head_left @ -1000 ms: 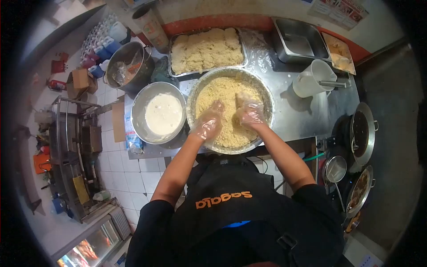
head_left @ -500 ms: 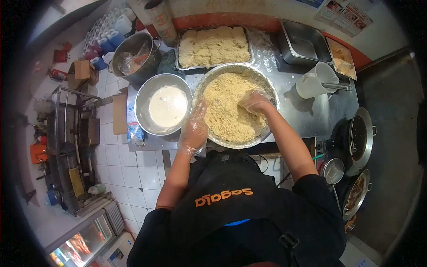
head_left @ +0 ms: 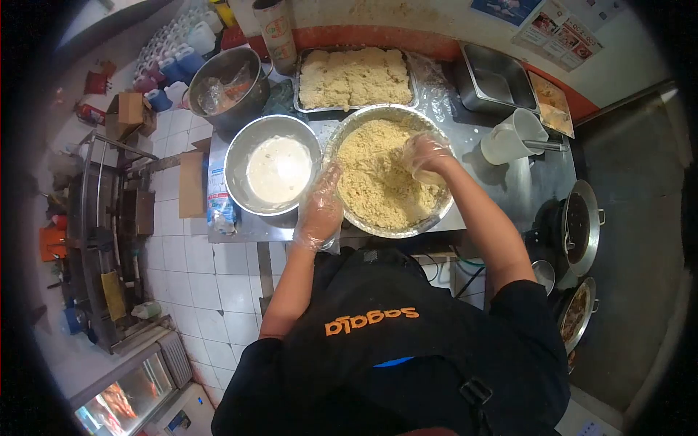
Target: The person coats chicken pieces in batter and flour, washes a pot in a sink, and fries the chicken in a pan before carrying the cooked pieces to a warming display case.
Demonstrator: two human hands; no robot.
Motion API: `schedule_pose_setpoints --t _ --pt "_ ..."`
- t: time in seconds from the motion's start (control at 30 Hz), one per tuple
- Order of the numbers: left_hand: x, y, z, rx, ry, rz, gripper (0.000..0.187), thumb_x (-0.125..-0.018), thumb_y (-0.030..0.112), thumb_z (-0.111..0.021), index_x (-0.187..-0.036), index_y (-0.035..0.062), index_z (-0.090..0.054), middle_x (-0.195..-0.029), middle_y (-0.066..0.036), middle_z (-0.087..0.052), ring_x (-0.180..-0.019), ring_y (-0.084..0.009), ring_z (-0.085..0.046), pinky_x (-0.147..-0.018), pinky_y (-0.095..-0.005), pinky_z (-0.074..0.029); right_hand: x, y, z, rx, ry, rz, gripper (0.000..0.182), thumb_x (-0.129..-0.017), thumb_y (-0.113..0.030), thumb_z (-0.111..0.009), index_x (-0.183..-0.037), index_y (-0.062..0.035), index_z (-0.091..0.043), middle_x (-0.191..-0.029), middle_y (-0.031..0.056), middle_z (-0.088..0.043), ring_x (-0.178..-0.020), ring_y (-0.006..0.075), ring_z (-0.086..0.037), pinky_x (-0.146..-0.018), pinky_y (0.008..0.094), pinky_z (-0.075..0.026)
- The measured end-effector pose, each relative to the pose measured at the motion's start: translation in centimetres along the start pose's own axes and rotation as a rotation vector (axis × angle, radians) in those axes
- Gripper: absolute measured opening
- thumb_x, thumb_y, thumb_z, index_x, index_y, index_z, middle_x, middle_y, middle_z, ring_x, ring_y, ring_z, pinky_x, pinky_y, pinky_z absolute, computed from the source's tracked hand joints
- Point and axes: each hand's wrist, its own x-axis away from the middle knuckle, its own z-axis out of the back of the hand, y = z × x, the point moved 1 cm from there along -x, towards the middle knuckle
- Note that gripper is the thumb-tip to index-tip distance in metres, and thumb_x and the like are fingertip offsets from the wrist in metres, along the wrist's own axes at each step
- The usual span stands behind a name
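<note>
My right hand (head_left: pixel 427 156), in clear plastic, dips inside the basin near 2 o'clock; its fingers curl inward, and I cannot tell whether they pinch anything. My left hand (head_left: pixel 320 211), gloved the same way, lies against the rim at 8 o'clock, its fingers close together; how firmly they grip I cannot tell.

The broad metal basin (head_left: pixel 387 232) sits between my hands near the front of the steel worktop (head_left: pixel 502 190), holding a deep load of loose yellow crumbs (head_left: pixel 371 200), hollowed near my right fingers.

From the basin's centre, at 9 o'clock and just beside it, stands a metal bowl (head_left: pixel 240 185) of creamy white batter (head_left: pixel 278 171). Between 11 and 12, a shallow tray (head_left: pixel 320 110) carries crumb-coated pieces (head_left: pixel 356 76) packed side by side. At 10, a deep pot (head_left: pixel 251 109) contains clear plastic and something orange.

Between 2 and 3 is a white jug (head_left: pixel 500 144), with a metal handle across it; between 1 and 2, a deep rectangular steel pan (head_left: pixel 481 103). Past the worktop, near 4, a wok (head_left: pixel 579 225) holds dark liquid.
</note>
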Motion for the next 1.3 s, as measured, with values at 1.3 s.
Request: schedule_pose_setpoints --t 1.3 --pt "-7.1 -1.2 -13.0 -0.476 -0.509 -0.098 0.031 -0.077 0.013 -0.053 -0.102 -0.0041 -0.060 -0.098 -0.024 -0.062 -0.095 -0.0341 -0.061 -0.085 -0.0398 -0.048 3.7 2.7 -5.3 -0.780 0.024 -0.439 0.045 -0.084 -0.029 -0.056 -0.116 0.0015 -0.055 -0.116 0.0204 -0.056 -0.107 0.0281 -0.054 -0.089 0.0362 -0.044"
